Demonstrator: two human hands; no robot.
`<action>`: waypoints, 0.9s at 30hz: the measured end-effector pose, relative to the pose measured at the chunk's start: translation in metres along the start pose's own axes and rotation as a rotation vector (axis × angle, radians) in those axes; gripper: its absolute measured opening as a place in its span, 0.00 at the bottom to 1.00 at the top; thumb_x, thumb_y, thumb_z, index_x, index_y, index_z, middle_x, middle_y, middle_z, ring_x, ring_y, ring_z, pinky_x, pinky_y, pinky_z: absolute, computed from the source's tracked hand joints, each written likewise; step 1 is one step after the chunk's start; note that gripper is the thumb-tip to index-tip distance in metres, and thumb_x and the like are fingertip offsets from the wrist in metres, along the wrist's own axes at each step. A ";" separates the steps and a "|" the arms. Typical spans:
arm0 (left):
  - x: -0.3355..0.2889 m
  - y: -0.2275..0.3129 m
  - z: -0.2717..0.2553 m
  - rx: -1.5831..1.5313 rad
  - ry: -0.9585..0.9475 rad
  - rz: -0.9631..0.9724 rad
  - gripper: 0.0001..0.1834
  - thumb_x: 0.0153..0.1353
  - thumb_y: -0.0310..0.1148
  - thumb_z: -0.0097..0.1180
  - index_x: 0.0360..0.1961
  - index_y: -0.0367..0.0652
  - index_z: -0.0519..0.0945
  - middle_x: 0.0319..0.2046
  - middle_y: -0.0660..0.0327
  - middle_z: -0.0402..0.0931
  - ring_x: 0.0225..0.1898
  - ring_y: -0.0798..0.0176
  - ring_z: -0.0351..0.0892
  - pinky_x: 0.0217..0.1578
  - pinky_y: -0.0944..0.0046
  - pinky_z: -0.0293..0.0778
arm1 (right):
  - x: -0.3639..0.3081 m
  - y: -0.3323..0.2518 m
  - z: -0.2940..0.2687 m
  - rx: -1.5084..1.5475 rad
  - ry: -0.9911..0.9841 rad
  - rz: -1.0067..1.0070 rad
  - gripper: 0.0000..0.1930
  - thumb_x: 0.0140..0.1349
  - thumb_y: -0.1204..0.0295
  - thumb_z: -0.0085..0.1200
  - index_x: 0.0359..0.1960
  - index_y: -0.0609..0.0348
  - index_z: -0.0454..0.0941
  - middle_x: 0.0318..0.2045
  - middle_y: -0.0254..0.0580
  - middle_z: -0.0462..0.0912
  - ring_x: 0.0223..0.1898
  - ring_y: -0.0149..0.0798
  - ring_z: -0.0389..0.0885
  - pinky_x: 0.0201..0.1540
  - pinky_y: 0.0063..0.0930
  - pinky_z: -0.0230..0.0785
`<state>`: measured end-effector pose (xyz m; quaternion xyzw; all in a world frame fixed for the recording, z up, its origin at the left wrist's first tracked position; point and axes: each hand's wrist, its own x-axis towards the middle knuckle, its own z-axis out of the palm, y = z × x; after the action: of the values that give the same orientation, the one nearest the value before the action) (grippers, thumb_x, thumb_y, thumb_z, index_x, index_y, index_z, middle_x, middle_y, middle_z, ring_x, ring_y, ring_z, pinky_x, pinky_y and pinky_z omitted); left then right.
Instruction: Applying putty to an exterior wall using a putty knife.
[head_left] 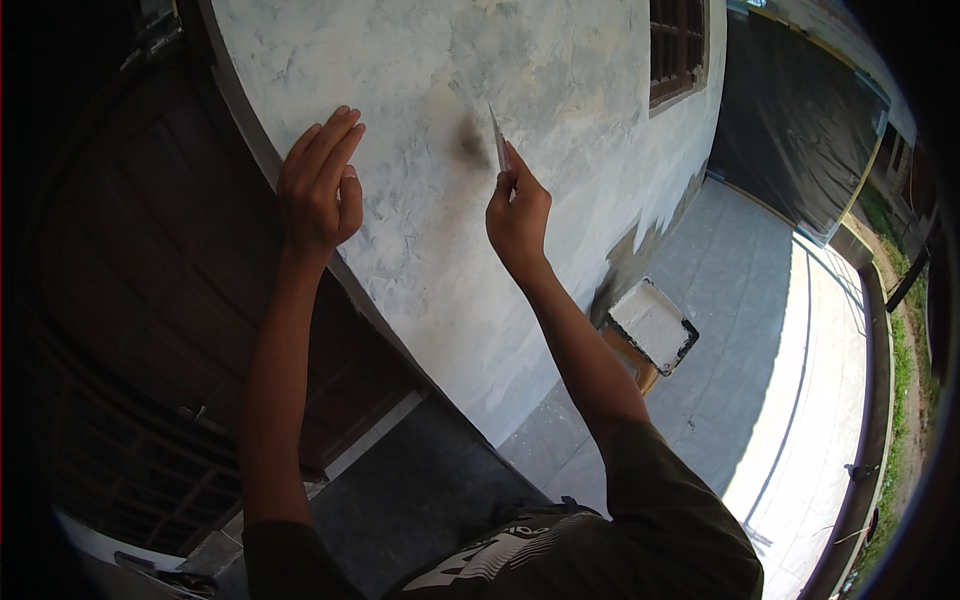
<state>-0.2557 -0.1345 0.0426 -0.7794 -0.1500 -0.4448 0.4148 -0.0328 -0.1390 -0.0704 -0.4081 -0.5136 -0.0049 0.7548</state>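
In front of me is a wall [420, 290] coated in patchy white and grey. My right hand [519, 215] grips a thin, flat-bladed scraper [498, 135], seen nearly edge-on, its blade pointing up beside the wall. The fingers hide most of its handle. A dark, soft shadow falls on the wall left of the blade. My left hand [320, 185] is raised at the wall's left edge, fingers stretched out and nothing in it. Whether its fingertips touch the wall, I cannot tell.
A white tray with dark, smeared rims [655, 325] rests on a brownish stool [632, 356] below my right forearm. Left of the wall is a dark wooden door [150, 210]. A barred window [678, 50] sits upper right. Beyond the tiled floor [730, 300], a dark sheet [800, 115] hangs.
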 end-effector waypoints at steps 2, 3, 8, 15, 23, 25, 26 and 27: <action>0.000 -0.001 0.004 -0.002 0.003 0.000 0.23 0.57 0.25 0.41 0.50 0.31 0.82 0.54 0.50 0.82 0.60 0.50 0.79 0.62 0.51 0.70 | 0.028 0.003 0.024 -0.026 0.062 -0.149 0.21 0.66 0.85 0.45 0.61 0.67 0.74 0.38 0.59 0.85 0.33 0.49 0.84 0.39 0.34 0.74; 0.001 0.000 0.005 -0.007 0.010 0.002 0.23 0.57 0.25 0.41 0.50 0.31 0.82 0.54 0.50 0.82 0.60 0.51 0.79 0.62 0.51 0.70 | 0.037 -0.001 0.034 -0.038 0.081 -0.209 0.22 0.65 0.86 0.45 0.61 0.68 0.74 0.42 0.60 0.84 0.38 0.55 0.85 0.41 0.37 0.75; 0.002 -0.001 0.001 -0.006 0.008 -0.015 0.23 0.58 0.26 0.42 0.50 0.32 0.82 0.54 0.51 0.82 0.60 0.51 0.79 0.62 0.51 0.70 | 0.006 -0.024 0.055 -0.179 -0.044 -0.275 0.27 0.56 0.90 0.47 0.61 0.73 0.69 0.57 0.66 0.76 0.54 0.63 0.79 0.56 0.44 0.75; -0.003 -0.004 0.001 0.000 -0.003 -0.011 0.23 0.59 0.26 0.41 0.50 0.32 0.82 0.54 0.51 0.82 0.60 0.52 0.79 0.62 0.51 0.69 | -0.117 -0.017 0.007 0.049 -0.519 -0.308 0.29 0.57 0.91 0.47 0.63 0.67 0.70 0.56 0.62 0.79 0.57 0.55 0.80 0.59 0.41 0.74; 0.002 0.000 0.002 0.004 0.013 0.000 0.23 0.59 0.26 0.41 0.50 0.32 0.83 0.54 0.51 0.82 0.60 0.52 0.79 0.62 0.52 0.70 | -0.006 0.003 -0.005 0.078 -0.044 -0.186 0.24 0.66 0.88 0.45 0.64 0.64 0.73 0.53 0.58 0.82 0.52 0.44 0.84 0.55 0.33 0.75; -0.001 -0.001 0.002 0.011 0.013 0.004 0.23 0.59 0.27 0.41 0.50 0.32 0.83 0.54 0.51 0.82 0.60 0.52 0.79 0.62 0.52 0.70 | 0.019 0.010 0.024 -0.159 -0.063 -0.459 0.29 0.62 0.91 0.44 0.67 0.66 0.67 0.63 0.62 0.72 0.65 0.54 0.73 0.66 0.44 0.66; -0.002 -0.001 0.003 0.017 0.010 -0.002 0.23 0.59 0.27 0.41 0.50 0.32 0.83 0.54 0.51 0.82 0.60 0.52 0.79 0.62 0.52 0.70 | 0.014 0.014 0.038 -0.104 -0.217 -0.414 0.32 0.58 0.93 0.45 0.68 0.69 0.62 0.70 0.63 0.62 0.72 0.61 0.59 0.72 0.50 0.57; -0.001 0.000 0.004 0.020 0.009 -0.007 0.23 0.59 0.27 0.41 0.50 0.32 0.83 0.54 0.51 0.82 0.59 0.52 0.80 0.62 0.51 0.70 | 0.002 0.018 0.049 -0.179 -0.181 -0.463 0.33 0.55 0.94 0.44 0.68 0.73 0.62 0.71 0.65 0.57 0.73 0.65 0.55 0.72 0.51 0.55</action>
<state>-0.2541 -0.1307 0.0404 -0.7726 -0.1555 -0.4483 0.4218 -0.0620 -0.0956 -0.0727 -0.3435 -0.6563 -0.1865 0.6454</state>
